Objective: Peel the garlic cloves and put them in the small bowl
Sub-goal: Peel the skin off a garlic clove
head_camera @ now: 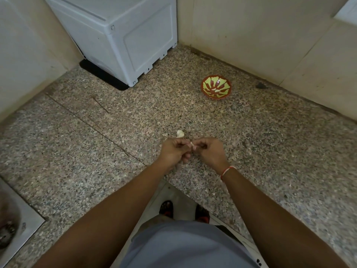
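My left hand (pixel 174 151) and right hand (pixel 207 149) both pinch one garlic clove (pixel 192 145) above the counter's (pixel 96 151) front edge. Judged light, firm, papery-skinned: pick at its tip. Remaining garlic (pixel 180 133) lies just beyond; small bowl (pixel 216 87) near the back corner.

You see a small bowl (pixel 216 87) that is red-orange with yellow-green shapes inside. The counter (pixel 96 144) is speckled pink, grey and black. The box (pixel 123 35) is white. Your wrist band (pixel 226 171) is red and white.
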